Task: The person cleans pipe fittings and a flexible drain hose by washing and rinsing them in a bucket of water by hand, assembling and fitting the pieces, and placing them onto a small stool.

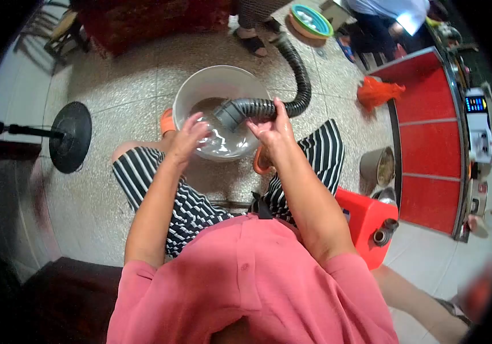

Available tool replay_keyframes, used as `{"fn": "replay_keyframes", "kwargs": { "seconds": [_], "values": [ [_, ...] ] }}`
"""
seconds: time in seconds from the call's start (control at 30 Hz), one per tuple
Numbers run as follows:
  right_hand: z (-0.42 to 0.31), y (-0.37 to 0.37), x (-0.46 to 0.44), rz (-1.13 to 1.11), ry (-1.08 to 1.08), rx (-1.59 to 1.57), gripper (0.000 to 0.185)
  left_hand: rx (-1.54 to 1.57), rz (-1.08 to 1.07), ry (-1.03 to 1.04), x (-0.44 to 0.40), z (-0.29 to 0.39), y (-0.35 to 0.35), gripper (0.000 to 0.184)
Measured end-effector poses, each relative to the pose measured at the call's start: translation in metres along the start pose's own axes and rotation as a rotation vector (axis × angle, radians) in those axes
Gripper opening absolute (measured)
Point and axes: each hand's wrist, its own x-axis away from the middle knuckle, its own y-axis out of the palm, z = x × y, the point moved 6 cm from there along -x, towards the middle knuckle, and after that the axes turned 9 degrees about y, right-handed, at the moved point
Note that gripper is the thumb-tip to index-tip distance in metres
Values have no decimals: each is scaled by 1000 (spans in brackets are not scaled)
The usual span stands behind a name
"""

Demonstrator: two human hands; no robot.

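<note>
A white bucket (pixel 184 92) stands on the floor between my knees, with what looks like clear water in it. A black corrugated hose (pixel 302 77) curves in from the back right, and its wide end piece (pixel 231 113) lies over the bucket's opening. My right hand (pixel 273 125) grips the hose just behind that end piece, thumb up along its side. At the bucket's left rim is my left hand (pixel 190 136), fingers apart and slightly blurred, holding nothing. The hose's mouth points toward the left hand without touching it, as far as I can see.
To my right are a red plastic jug (pixel 366 223), a metal pail (pixel 376 166) and a red bag (pixel 376 93) beside red cabinets (pixel 429 143). A round black fan base (pixel 71 137) stands left. Colored basins (pixel 310 23) and two other people are at the back.
</note>
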Motion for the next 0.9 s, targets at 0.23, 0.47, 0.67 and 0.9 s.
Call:
{"fn": "replay_keyframes", "kwargs": {
  "seconds": [0.23, 0.47, 0.67, 0.9],
  "values": [
    [25, -22, -21, -37, 77, -1, 49, 440, -68, -38, 23, -26, 37, 48],
    [32, -34, -22, -126, 61, 84, 45, 378, 5, -35, 22, -20, 28, 48],
    [33, -43, -21, -61, 96, 185, 45, 105, -33, -70, 20, -25, 30, 52],
    [38, -54, -41, 2, 90, 344, 39, -387, -208, 30, 6, 4, 30, 58]
  ]
}}
